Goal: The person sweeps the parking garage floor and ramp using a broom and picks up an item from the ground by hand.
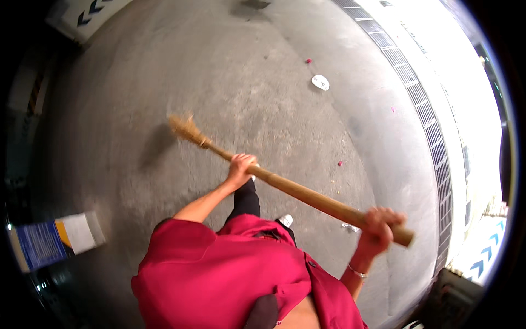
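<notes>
A broom (307, 195) with a thick bamboo handle and a bundled straw head slants across in front of me, its straw end to the far left. My left hand (241, 169) wraps round the handle a little below the straw head. Near the butt end, my right hand (382, 226) is closed round the handle, slightly blurred, with a bracelet on the wrist. The straw head looks raised off the concrete floor (219, 77), with a dark shadow beside it.
A white crumpled scrap (320, 82) and small red bits (340, 163) lie on the floor. Clear crumpled litter (351, 227) is by the handle. A metal drain grating (424, 112) curves along the right. At the left stands a blue and white box-like object (55, 239). A chevron-marked wall (90, 19) is far left.
</notes>
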Tool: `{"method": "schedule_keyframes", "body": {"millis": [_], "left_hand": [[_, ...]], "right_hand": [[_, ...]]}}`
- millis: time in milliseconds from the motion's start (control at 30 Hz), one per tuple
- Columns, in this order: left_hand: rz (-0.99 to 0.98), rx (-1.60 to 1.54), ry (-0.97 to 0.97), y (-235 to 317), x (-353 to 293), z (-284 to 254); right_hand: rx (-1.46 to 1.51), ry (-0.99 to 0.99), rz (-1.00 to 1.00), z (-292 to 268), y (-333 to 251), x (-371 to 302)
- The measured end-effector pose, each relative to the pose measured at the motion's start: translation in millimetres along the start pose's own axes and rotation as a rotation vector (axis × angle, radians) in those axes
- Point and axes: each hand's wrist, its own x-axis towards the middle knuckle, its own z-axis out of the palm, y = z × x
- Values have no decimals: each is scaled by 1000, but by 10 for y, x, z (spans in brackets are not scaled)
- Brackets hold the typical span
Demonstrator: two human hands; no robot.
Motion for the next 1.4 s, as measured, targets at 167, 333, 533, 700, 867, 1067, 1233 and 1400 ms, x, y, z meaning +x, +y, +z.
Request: {"method": "schedule_keyframes", "body": {"millis": [167,333,533,700,867,1067,1233,1400], "left_hand": [[8,-3,-133,-839,443,144],[431,-279,-173,64,1513,900],[778,-569,-420,1508,2072,1644],[809,-519,-494,1876,2386,1188],[712,-340,-458,1022,3040,869],[447,-39,-446,-700,4133,578],[435,64,-412,-1664,5110,921],[640,-233,-658,-1071,5433,1586]], "right_hand": [[-48,-58,-23,531,507,421],[-130,296,-323,424,-292,151],[-607,489,-784,722,-899,-211],[-588,385,-990,602,-1422,-80],[-536,586,-1012,387,-1158,506],[-102,378,-376,499,551,2282],[-61,330,-257,957,1470,3163],[-274,786,-391,1162,1070,3061]]}}
